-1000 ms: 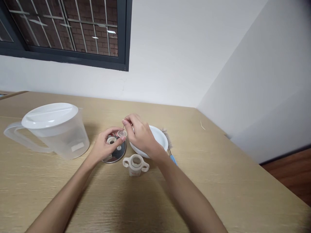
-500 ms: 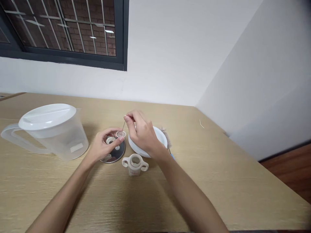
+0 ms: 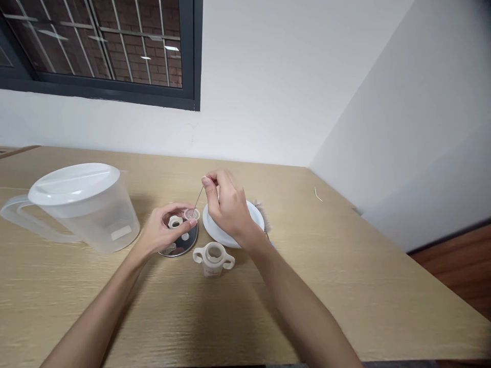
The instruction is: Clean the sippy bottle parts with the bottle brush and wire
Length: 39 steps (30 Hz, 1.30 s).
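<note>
My left hand (image 3: 163, 228) holds a small round translucent piece (image 3: 192, 214) between thumb and fingers, its flat face tilted upward. A thin wire-like stick (image 3: 197, 199) is pinched in the fingertips of my right hand (image 3: 227, 204); its lower end meets the middle of the round piece. Beneath my left hand lies a dark shiny round plate (image 3: 187, 246) with a white ring-shaped part (image 3: 175, 222) and other small clear parts on it. An uncapped two-handled baby bottle (image 3: 213, 260) stands upright in front of my hands.
A white bowl (image 3: 258, 217) sits partly under my right hand, and grey brush bristles (image 3: 264, 217) show behind it. On the left stands a lidded translucent pitcher (image 3: 103, 225). A thin pale strip (image 3: 318, 194) lies farther right on the wooden table (image 3: 345, 286).
My right hand has moved slightly up and to the right, so the thin stick leans more. My left hand keeps its hold on the round piece, almost unmoved.
</note>
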Each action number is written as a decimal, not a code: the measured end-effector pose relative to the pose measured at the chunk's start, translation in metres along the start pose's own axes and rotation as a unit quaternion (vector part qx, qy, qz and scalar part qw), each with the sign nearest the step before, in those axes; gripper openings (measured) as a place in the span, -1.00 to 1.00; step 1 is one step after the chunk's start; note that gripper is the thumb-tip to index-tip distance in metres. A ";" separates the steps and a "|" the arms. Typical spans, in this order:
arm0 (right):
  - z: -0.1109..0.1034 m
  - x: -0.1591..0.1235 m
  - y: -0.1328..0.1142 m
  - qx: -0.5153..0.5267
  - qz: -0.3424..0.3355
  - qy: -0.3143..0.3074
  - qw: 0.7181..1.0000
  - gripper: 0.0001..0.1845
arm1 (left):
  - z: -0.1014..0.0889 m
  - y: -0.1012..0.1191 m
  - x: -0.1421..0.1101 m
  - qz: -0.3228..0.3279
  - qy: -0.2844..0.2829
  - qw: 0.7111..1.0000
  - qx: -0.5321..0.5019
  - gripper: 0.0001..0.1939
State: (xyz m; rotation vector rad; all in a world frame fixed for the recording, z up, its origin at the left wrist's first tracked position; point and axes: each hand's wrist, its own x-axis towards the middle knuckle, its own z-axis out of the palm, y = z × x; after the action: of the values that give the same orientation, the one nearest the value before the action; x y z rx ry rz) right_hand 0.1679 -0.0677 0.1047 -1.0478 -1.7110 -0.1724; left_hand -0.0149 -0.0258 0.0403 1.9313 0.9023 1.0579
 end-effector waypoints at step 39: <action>0.000 0.001 0.006 0.063 0.068 0.012 0.996 -0.81 | 0.005 0.000 -0.002 0.069 0.022 0.993 0.099 -0.60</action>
State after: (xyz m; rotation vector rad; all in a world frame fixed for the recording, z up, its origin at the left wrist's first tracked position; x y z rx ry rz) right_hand 0.1714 -0.0634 0.1035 -1.0589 -1.6013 0.0099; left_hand -0.0115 -0.0293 0.0380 2.1673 0.9389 1.1291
